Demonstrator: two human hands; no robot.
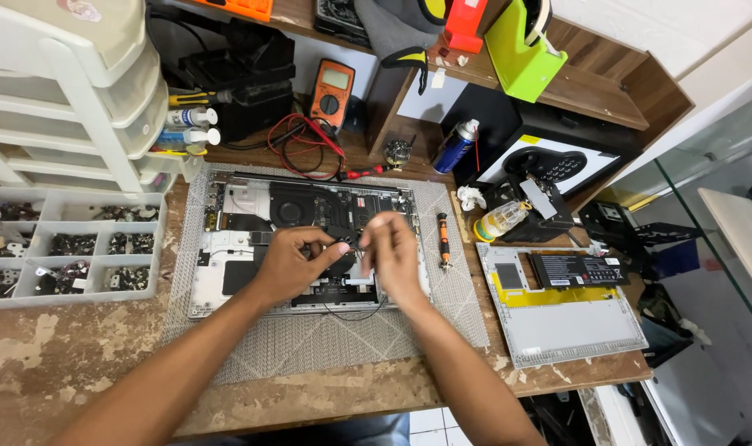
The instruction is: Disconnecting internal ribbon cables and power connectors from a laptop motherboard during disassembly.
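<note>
An opened silver laptop, its insides with fan and boards showing, lies on a grey woven mat. Both my hands are over its middle. My left hand pinches a small black part between thumb and forefinger. My right hand is right beside it, fingers curled on the same small part and a thin cable. A black wire loops out below the laptop's front edge.
A clear tray of small parts sits at the left under white drawers. A small screwdriver lies right of the laptop. A detached cover with a battery lies at the right. A multimeter and spray can stand behind.
</note>
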